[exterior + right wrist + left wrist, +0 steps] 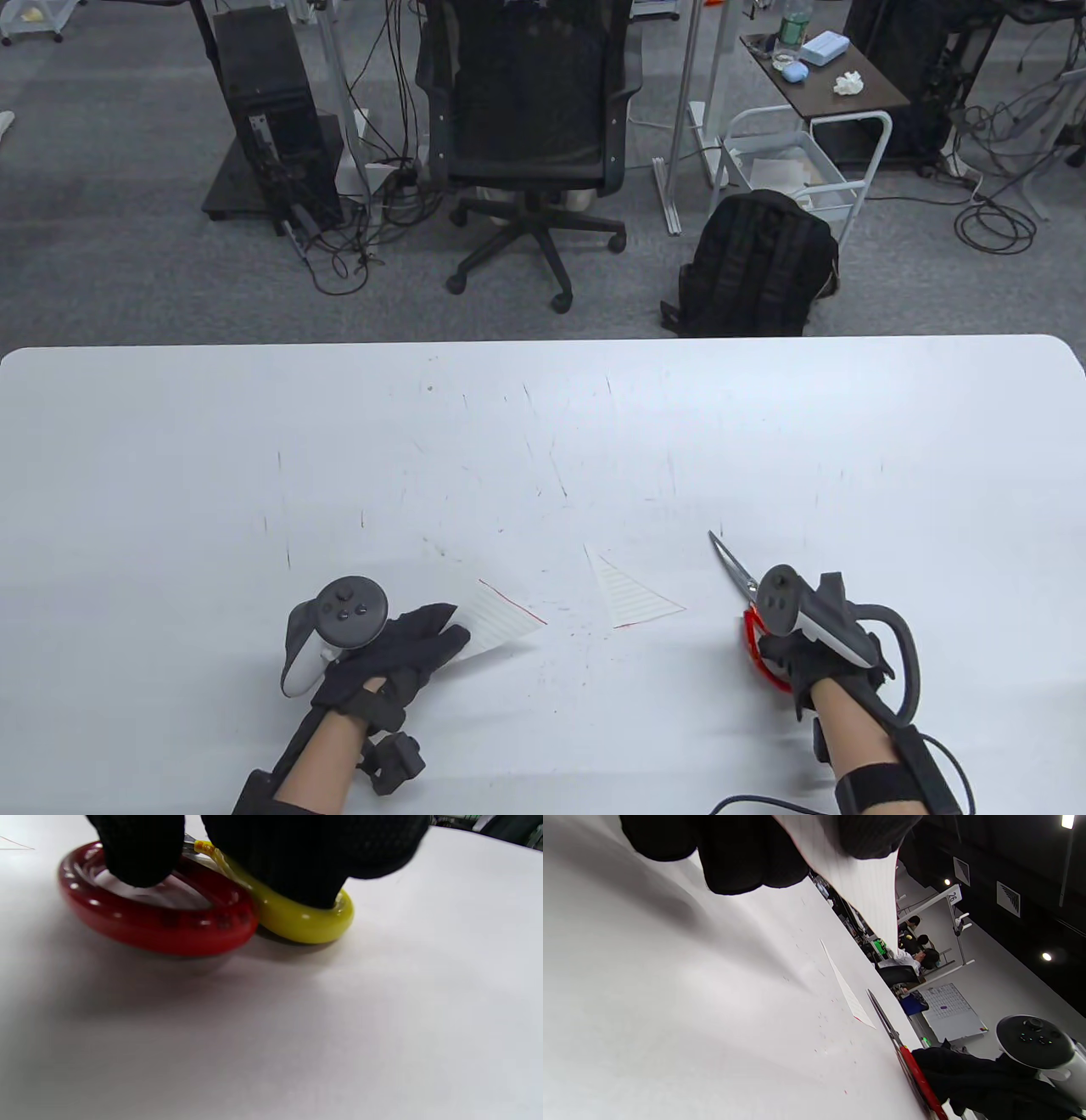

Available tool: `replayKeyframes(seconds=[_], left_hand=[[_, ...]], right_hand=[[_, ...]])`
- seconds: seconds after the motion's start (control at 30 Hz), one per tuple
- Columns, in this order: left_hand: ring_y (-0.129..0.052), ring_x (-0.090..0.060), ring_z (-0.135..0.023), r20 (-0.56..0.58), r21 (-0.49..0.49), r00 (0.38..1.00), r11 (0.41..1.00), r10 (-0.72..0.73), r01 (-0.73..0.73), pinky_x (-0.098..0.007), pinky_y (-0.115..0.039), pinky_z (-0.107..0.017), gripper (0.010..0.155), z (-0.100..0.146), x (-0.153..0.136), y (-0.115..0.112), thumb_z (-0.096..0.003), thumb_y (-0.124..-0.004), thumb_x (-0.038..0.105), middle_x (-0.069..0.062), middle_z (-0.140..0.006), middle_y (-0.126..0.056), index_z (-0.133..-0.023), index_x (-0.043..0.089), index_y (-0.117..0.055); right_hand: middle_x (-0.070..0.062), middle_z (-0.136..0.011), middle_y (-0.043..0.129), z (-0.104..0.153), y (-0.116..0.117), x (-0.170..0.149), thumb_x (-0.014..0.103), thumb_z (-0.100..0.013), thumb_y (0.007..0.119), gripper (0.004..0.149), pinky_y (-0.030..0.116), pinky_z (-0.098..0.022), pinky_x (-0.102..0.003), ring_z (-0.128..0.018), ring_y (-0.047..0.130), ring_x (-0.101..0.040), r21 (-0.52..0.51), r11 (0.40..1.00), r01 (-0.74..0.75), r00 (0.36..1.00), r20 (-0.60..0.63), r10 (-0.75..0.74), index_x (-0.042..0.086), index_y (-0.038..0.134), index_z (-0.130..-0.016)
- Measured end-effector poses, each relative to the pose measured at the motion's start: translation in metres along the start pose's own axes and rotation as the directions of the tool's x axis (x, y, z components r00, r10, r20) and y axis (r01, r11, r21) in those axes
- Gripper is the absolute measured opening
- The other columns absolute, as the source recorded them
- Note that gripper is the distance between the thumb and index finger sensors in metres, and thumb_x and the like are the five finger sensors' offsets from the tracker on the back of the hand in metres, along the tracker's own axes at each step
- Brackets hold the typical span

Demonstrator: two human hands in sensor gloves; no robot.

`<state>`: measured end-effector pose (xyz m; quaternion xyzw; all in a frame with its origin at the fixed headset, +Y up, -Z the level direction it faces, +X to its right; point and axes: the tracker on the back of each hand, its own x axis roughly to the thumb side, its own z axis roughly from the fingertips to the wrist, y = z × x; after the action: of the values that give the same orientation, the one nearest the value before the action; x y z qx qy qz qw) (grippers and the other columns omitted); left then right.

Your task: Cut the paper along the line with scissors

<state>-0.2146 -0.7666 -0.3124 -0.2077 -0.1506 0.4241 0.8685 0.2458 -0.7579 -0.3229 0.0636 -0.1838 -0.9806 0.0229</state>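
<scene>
With the paper already parted, one lined piece [501, 624] was pinched by the left hand [399, 658] at lower left, the other piece [632, 594] lay centre, and the scissors [742, 586], fingers [140, 853] through the loops, were best set down flat, blades closed.

Both hands wear black knit sensor gloves with a fine woven texture. The left hand [399, 658] carries a dark grey round-headed tracker [344, 613] on its back, with small buttons on its face and a white handle below. A black strap crosses the left wrist, and a small black boxy module [395, 761] sits beside the forearm. The right hand [789, 658] has a similar tracker [779, 599], dark grey on top with a white underside, ringed by a black loop. A wide black band [878, 785] wraps the right forearm, and a thin black cable [768, 802] trails from it. The forearms are bare of sleeves.
</scene>
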Motion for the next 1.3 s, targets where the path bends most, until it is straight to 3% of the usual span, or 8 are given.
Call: replayKeyframes(seconds=[0.23, 0.33, 0.47, 0.6, 0.83, 0.93, 1.1, 1.3], left_hand=[[-0.069, -0.043, -0.1, -0.046, -0.017, 0.98, 0.981, -0.196, 0.196, -0.063, -0.06, -0.072, 0.04, -0.01, 0.021, -0.002, -0.0626, -0.07, 0.036, -0.016, -0.11, -0.064, -0.096, 0.015, -0.074], [-0.059, -0.046, -0.107, -0.104, -0.084, 0.928, 0.932, -0.359, 0.351, -0.066, -0.054, -0.075, 0.04, -0.024, 0.029, -0.005, -0.0629, -0.069, 0.038, -0.018, -0.116, -0.053, -0.098, 0.018, -0.073], [-0.059, -0.046, -0.106, -0.17, -0.096, 0.854, 0.871, -0.491, 0.482, -0.067, -0.052, -0.075, 0.041, -0.05, 0.032, -0.014, -0.0617, -0.07, 0.038, -0.019, -0.116, -0.053, -0.097, 0.017, -0.074], [-0.04, -0.052, -0.11, -0.222, -0.103, 0.786, 0.816, -0.577, 0.569, -0.068, -0.043, -0.077, 0.072, -0.056, 0.034, -0.015, -0.0616, -0.067, 0.048, -0.026, -0.12, -0.026, -0.117, 0.015, -0.034], [-0.017, -0.058, -0.106, -0.177, 0.149, 0.798, 0.786, -0.576, 0.6, -0.073, -0.029, -0.073, 0.078, -0.012, 0.032, 0.007, -0.064, -0.061, 0.048, -0.031, -0.116, -0.01, -0.118, 0.008, -0.022], [-0.041, -0.054, -0.11, -0.057, 0.187, 0.674, 0.655, -0.736, 0.732, -0.075, -0.037, -0.074, 0.071, 0.019, 0.038, 0.014, -0.0636, -0.056, 0.054, -0.026, -0.121, -0.039, -0.119, 0.013, -0.04], [-0.031, -0.053, -0.114, -0.075, 0.303, 0.614, 0.568, -0.786, 0.765, -0.078, -0.031, -0.074, 0.075, 0.049, 0.035, 0.022, -0.0617, -0.053, 0.061, -0.022, -0.124, -0.034, -0.121, 0.017, -0.038], [0.013, -0.054, -0.105, -0.076, 0.33, 0.544, 0.494, -0.836, 0.804, -0.079, -0.01, -0.073, 0.082, 0.047, 0.032, 0.013, -0.0604, -0.044, 0.067, -0.016, -0.114, 0.02, -0.12, 0.026, -0.006]], right_hand=[[-0.029, -0.095, 0.066, 0.014, -0.006, -0.002, 0.047, -0.056, 0.07, 0.077, 0.075, -0.05, -0.045, -0.07, 0.086, -0.036, -0.014, 1.0, 0.006, 0.995, 0.1, -0.004, -0.004, 0.044, -0.109], [-0.028, -0.095, 0.066, 0.026, -0.025, -0.006, 0.046, -0.055, 0.071, 0.077, 0.075, -0.051, -0.045, -0.071, 0.086, -0.036, -0.121, 0.993, -0.003, 0.991, 0.136, 0.02, -0.004, 0.046, -0.108], [-0.03, -0.096, 0.065, 0.046, -0.042, -0.003, 0.046, -0.056, 0.07, 0.076, 0.074, -0.052, -0.047, -0.073, 0.085, -0.039, -0.135, 0.964, 0.228, 0.943, 0.276, -0.185, -0.005, 0.046, -0.108], [-0.03, -0.096, 0.065, 0.07, -0.054, 0.01, 0.046, -0.056, 0.071, 0.077, 0.074, -0.052, -0.048, -0.073, 0.085, -0.039, -0.238, 0.933, 0.271, 0.898, 0.412, -0.156, -0.005, 0.047, -0.108], [-0.033, -0.103, 0.052, 0.072, -0.049, -0.006, 0.051, -0.06, 0.061, 0.079, 0.069, -0.059, -0.053, -0.084, 0.074, -0.047, -0.432, 0.867, 0.248, 0.903, 0.428, -0.045, -0.005, 0.038, -0.111], [-0.031, -0.108, 0.048, 0.066, -0.042, -0.021, 0.05, -0.06, 0.06, 0.076, 0.059, -0.065, -0.06, -0.091, 0.063, -0.052, -0.416, 0.861, 0.293, 0.893, 0.44, -0.092, -0.001, 0.038, -0.112], [-0.028, -0.114, 0.039, 0.054, -0.031, -0.028, 0.052, -0.06, 0.059, 0.077, 0.045, -0.07, -0.066, -0.099, 0.047, -0.055, -0.437, 0.879, 0.189, 0.927, 0.374, -0.013, 0.002, 0.036, -0.114], [-0.022, -0.115, -0.005, 0.052, -0.024, -0.021, 0.063, -0.058, 0.053, 0.086, 0.014, -0.069, -0.074, -0.103, 0.0, -0.053, -0.348, 0.935, 0.066, 0.95, 0.309, 0.048, 0.011, 0.017, -0.116]])
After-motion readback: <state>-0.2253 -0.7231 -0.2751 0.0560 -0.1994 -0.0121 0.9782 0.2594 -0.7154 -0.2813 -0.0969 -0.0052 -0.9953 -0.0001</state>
